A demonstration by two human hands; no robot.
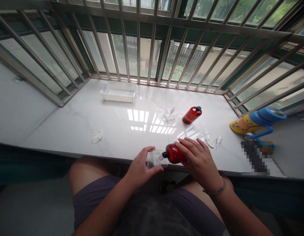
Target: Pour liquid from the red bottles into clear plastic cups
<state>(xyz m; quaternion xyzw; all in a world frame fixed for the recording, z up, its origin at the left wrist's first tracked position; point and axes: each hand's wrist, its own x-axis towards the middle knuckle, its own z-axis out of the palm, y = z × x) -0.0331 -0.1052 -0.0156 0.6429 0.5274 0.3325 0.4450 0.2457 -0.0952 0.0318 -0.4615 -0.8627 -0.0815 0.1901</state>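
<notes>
Your left hand (145,165) — pinching clear bottle (152,159). Your right hand (198,156) — gripping tilted red bottle (175,153), neck at clear bottle's mouth.

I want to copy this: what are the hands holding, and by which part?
The left hand holds a clear container by its sides; the right hand holds a tilted red bottle around its body.

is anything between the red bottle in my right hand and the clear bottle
Nothing visible: the red bottle has its neck at the mouth of the clear bottle in your left hand. Contact is unclear.
</notes>
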